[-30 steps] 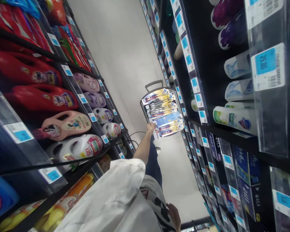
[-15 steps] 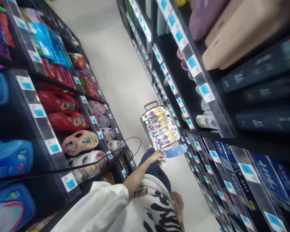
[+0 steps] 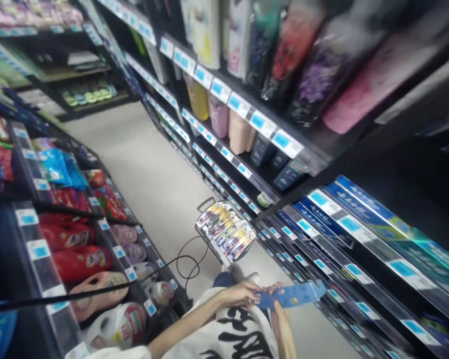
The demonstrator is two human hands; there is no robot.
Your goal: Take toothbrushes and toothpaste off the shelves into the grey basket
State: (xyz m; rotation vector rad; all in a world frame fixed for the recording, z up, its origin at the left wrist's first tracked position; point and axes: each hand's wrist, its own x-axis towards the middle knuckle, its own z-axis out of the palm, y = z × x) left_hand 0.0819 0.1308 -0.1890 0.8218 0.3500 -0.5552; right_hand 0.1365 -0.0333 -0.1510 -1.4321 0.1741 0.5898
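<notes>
A long blue printed strip [image 3: 301, 295] with a rounded far end lies crosswise in front of my shirt. My left hand [image 3: 243, 294] grips its left end, fingers closed around the edge. My right hand [image 3: 277, 298] is on the strip just beside the left one, with the thumb over the front and the fingers behind. Beyond my feet, a basket [image 3: 205, 202] with a dark handle stands on the floor, filled with several packets in yellow, white and blue. Their exact kind is too small to tell.
Shelves with detergent bottles [image 3: 83, 263] run along the left. On the right, shelves hold tall bottles [image 3: 243, 40] and blue toothpaste-like boxes [image 3: 370, 199]. A black cable [image 3: 112, 289] crosses the left side and loops near the basket. The pale floor [image 3: 145, 169] lies between the shelves.
My right hand has risen from my side to the blue strip. The strip has come closer to my body. The view has turned, showing more of the right-hand shelves.
</notes>
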